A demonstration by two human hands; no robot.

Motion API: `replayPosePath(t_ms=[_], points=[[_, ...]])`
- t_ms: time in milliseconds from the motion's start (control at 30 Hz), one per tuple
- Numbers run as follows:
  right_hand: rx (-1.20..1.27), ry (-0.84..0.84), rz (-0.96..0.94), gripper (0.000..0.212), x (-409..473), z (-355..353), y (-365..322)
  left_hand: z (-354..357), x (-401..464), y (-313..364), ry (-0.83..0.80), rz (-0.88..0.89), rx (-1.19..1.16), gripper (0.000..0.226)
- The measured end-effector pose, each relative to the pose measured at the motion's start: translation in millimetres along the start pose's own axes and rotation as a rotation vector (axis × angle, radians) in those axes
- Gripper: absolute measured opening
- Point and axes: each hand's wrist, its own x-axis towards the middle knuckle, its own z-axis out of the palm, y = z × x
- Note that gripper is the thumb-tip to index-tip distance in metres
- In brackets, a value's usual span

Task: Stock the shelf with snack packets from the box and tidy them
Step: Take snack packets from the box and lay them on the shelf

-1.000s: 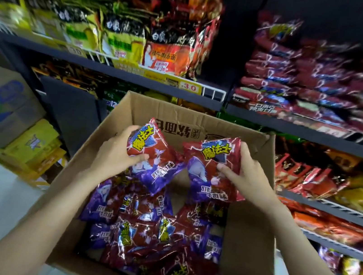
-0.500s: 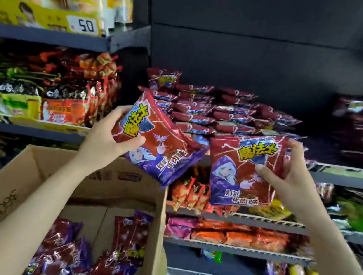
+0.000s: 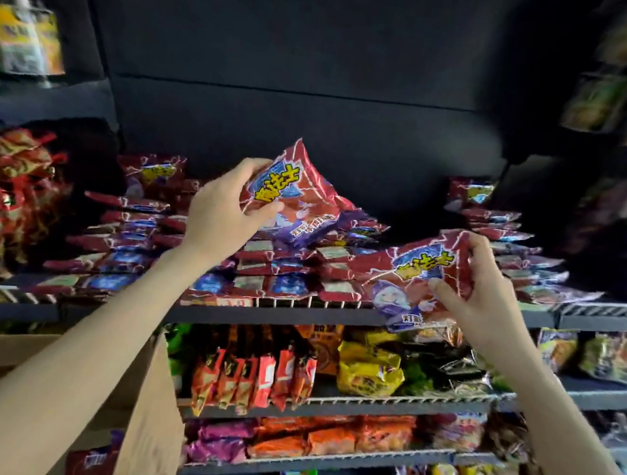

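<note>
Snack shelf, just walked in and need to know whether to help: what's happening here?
A person is stocking it. The left hand holds one red-and-purple snack packet above the stacked packets on the shelf. The right hand grips a second packet at the shelf's front edge. Neither packet is set down yet. The cardboard box sits at lower left with more packets inside.

Both bare forearms reach up and forward. The left hand [image 3: 225, 211] is raised higher, fingers over the top and thumb curled across the front of a packet [image 3: 299, 190]. The right hand [image 3: 480, 288] pinches a second packet [image 3: 412, 277] by its right end, thumb in front.
</note>
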Motion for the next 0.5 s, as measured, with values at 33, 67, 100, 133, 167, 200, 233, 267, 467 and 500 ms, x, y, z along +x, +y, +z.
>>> replayPosePath(t_ms=[33, 67, 100, 133, 167, 200, 233, 267, 467, 500], points=[[-0.048, 0.021, -0.008, 0.044, 2.5, -4.1, 3.5, 9.2, 5.8, 2.1, 0.023, 0.032, 0.011, 0.044], [-0.087, 0.043, -0.016, 0.039, 5.4, -7.8, 6.9, 17.6, 11.8, 4.4, 0.048, 0.056, 0.021, 0.042], [-0.108, 0.064, -0.025, 0.034, 9.0, -11.3, 9.4, 25.5, 17.8, 6.7, 0.074, 0.075, 0.025, 0.041], [-0.115, 0.083, -0.03, 0.029, 13.4, -14.6, 11.8, 32.9, 24.1, 8.9, 0.099, 0.095, 0.025, 0.041], [-0.112, 0.098, -0.03, 0.025, 18.2, -17.3, 14.1, 40.5, 30.5, 10.5, 0.122, 0.12, 0.024, 0.04], [-0.101, 0.112, -0.022, 0.024, 23.9, -19.2, 16.7, 48.3, 36.8, 11.1, 0.138, 0.15, 0.026, 0.039], [-0.083, 0.13, -0.013, 0.024, 30.1, -21.0, 19.7, 56.3, 43.1, 11.1, 0.145, 0.178, 0.032, 0.039], [-0.063, 0.153, -0.006, 0.027, 37.1, -22.0, 23.3, 64.5, 49.4, 10.6, 0.141, 0.203, 0.042, 0.038], [-0.018, 0.266, -0.01, 0.056, 81.4, -23.3, 43.3, 125.2, 97.5, -6.9, 0.058, 0.431, 0.18, 0.036], [-0.018, 0.277, -0.02, 0.056, 89.5, -23.8, 47.1, 136.7, 107.1, -12.1, 0.025, 0.474, 0.216, 0.036]])
